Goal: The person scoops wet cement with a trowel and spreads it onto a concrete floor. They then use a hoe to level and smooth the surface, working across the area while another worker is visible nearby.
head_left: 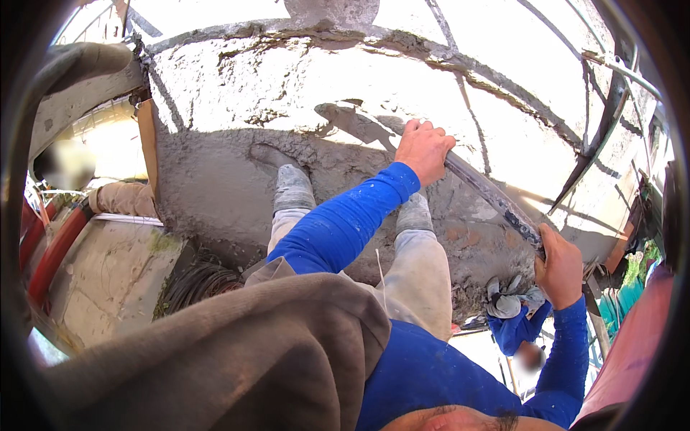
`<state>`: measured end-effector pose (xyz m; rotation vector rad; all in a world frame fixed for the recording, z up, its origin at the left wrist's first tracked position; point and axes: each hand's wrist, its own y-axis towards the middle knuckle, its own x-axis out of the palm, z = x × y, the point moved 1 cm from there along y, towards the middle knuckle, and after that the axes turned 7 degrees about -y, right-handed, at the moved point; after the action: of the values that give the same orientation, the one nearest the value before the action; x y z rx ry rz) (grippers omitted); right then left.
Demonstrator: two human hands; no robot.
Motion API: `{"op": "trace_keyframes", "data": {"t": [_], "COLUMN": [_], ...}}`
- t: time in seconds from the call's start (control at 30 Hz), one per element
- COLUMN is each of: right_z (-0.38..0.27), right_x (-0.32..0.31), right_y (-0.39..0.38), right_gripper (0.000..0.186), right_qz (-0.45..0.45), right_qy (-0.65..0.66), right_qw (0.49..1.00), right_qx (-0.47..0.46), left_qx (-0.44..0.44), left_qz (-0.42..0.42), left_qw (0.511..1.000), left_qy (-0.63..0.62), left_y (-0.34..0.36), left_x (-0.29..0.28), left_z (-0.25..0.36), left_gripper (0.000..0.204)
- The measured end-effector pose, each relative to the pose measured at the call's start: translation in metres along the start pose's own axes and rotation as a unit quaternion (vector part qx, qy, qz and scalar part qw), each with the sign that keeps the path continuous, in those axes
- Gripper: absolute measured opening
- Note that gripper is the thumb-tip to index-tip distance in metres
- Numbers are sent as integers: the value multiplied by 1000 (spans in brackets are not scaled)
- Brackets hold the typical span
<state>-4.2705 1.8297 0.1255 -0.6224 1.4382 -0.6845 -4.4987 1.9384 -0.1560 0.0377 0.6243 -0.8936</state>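
Both my hands grip the long mud-caked handle [496,200] of a tool, which slants across the picture above wet grey concrete [208,172]. My left hand [424,149] is closed round it near the middle of the view, farther forward. Lower and to the right, my right hand [560,264] wraps round the near end. Beyond my left hand, a dark shape [352,122] may be the tool's head or a shadow; glare and mud keep me from telling the kind of tool.
My legs [291,190] stand in the concrete. Ahead, a ridge [496,75] curves across the sunlit surface. A brown board [147,144] edges the left side, with a bundle of dark rods or cable [198,284] below. Another person in blue [521,323] is at lower right. Metal poles [625,68] stand far right.
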Motion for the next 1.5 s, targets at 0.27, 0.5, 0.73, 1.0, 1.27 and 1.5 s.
{"op": "trace_keyframes", "data": {"t": [0.27,0.5,0.73,1.0,1.27,1.5], "right_z": [-4,-7,-27,-33,-54,-83], "right_x": [32,33,-29,-35,112,225], "right_y": [45,74,59,25,20,78], "right_gripper": [62,63,56,58,52,50], "right_qz": [51,-11,-34,0,33,13], "right_qy": [-40,-66,-115,11,194,336], "right_qw": [994,997,992,1000,977,936], "right_qx": [84,26,-36,-8,79,104], "left_qx": [-28,-150,-103,-26,-25,-39], "left_qz": [-147,-129,21,-33,-219,-285], "left_qw": [988,980,993,999,975,958], "left_qy": [-33,-25,-51,13,-3,-3], "left_y": [123,77,24,7,46,46], "left_x": [129,95,19,-27,33,120], "left_z": [-71,-79,-43,-24,-65,-160], "left_gripper": [31,30,29,24,27,36]}}
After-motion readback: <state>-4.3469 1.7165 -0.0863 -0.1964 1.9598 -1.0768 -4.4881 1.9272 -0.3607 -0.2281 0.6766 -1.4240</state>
